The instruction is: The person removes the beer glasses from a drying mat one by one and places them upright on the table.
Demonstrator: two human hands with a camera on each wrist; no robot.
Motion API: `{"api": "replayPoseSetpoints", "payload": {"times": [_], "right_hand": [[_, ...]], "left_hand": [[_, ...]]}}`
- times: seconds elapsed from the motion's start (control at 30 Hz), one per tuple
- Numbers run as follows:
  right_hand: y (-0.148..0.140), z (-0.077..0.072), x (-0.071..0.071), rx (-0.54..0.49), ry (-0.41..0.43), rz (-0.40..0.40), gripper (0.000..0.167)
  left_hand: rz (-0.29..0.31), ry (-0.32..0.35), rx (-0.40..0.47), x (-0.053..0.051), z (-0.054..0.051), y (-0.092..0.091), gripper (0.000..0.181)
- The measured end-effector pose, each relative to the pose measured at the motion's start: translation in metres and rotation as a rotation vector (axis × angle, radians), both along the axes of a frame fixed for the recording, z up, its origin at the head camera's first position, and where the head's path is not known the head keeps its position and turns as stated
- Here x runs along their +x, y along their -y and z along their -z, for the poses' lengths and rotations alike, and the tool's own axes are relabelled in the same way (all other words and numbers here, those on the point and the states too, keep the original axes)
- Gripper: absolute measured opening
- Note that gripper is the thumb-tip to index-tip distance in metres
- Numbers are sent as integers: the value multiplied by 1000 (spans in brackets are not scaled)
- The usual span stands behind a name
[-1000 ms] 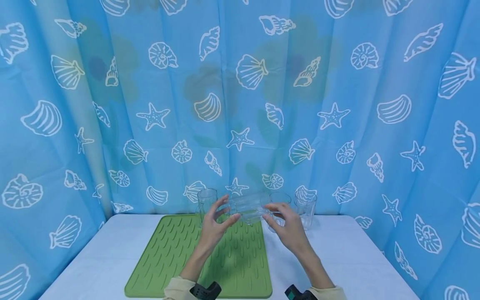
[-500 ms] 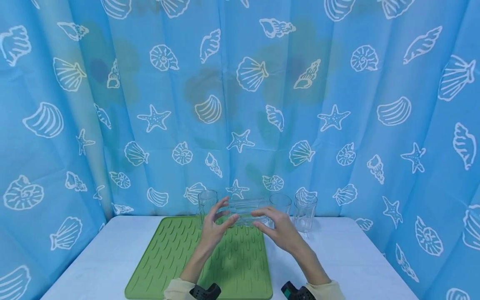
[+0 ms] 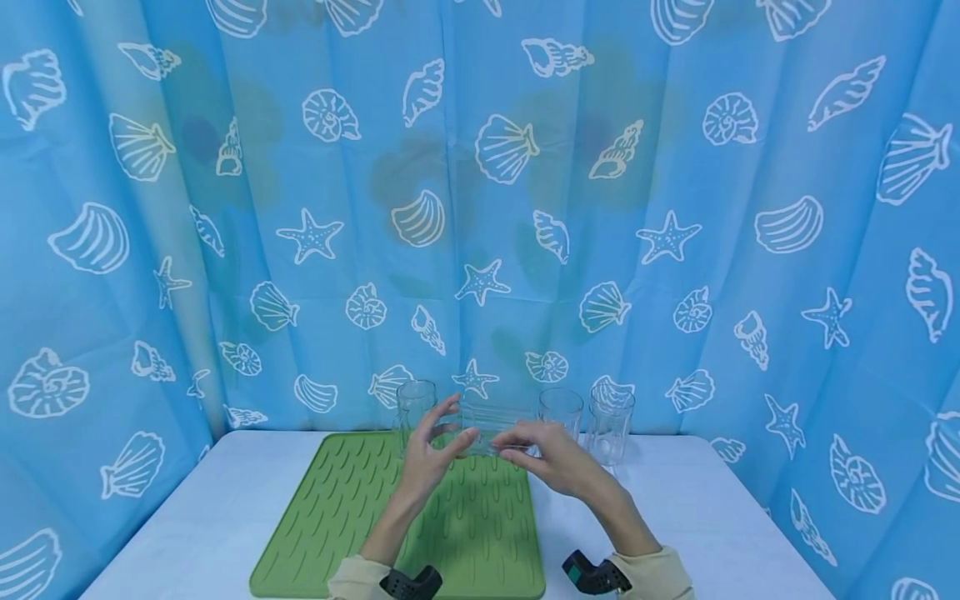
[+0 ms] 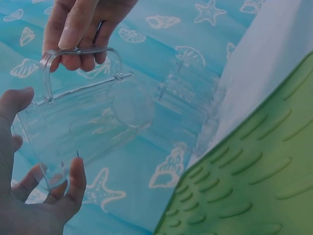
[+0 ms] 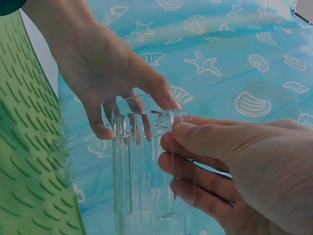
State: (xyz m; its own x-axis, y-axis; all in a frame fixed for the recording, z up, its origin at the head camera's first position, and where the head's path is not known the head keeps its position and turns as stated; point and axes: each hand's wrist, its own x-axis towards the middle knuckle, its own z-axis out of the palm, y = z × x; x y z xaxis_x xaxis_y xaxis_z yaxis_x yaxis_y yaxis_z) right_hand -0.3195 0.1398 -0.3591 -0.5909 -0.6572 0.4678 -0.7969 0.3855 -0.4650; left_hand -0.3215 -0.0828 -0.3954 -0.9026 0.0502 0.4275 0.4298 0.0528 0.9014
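Observation:
A clear glass mug (image 3: pixel 491 417) lies sideways in the air above the back of the green mat (image 3: pixel 405 517). My left hand (image 3: pixel 427 454) holds it around the rim end, fingers and thumb spread on either side. My right hand (image 3: pixel 551 454) pinches the handle. In the left wrist view the mug (image 4: pixel 93 122) shows its handle at the top, gripped by the right hand (image 4: pixel 85 34), while the left hand (image 4: pixel 39 200) holds the rim. The right wrist view has the right hand (image 5: pixel 234 166) on the handle and the left hand (image 5: pixel 112 73) at the rim.
Behind my left hand stands a glass (image 3: pixel 415 400) at the mat's back edge. Two more glasses (image 3: pixel 561 406) (image 3: pixel 611 425) stand at the back of the white table (image 3: pixel 675 517), right of the mat. A blue shell-patterned curtain (image 3: pixel 480 208) surrounds the table's back and sides.
My right hand has moved left along the mug and now pinches its handle. The mug has turned from tilted to nearly level. My left hand has barely moved.

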Motion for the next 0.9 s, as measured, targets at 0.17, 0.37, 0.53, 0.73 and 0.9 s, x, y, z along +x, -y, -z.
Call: {"api": "replayPoseSetpoints", "payload": {"times": [0.17,0.37,0.53,0.73,0.9], "right_hand": [[-1,1,-2,-2,-19,-39,21],[-2,2,-3,-5,9,-71,19],[-4,3,-1,3,57,-72,19],[-4,9,0,-38,80,-66,20],[-6,17,0,-103,81,-63,20]], "left_hand": [[-14,1,-24,1,-1,0,60],[6,16,-48,-4,2,0,62],[25,18,-57,-19,16,1,61],[37,5,-63,-23,21,3,59],[46,10,-62,-22,19,4,65]]}}
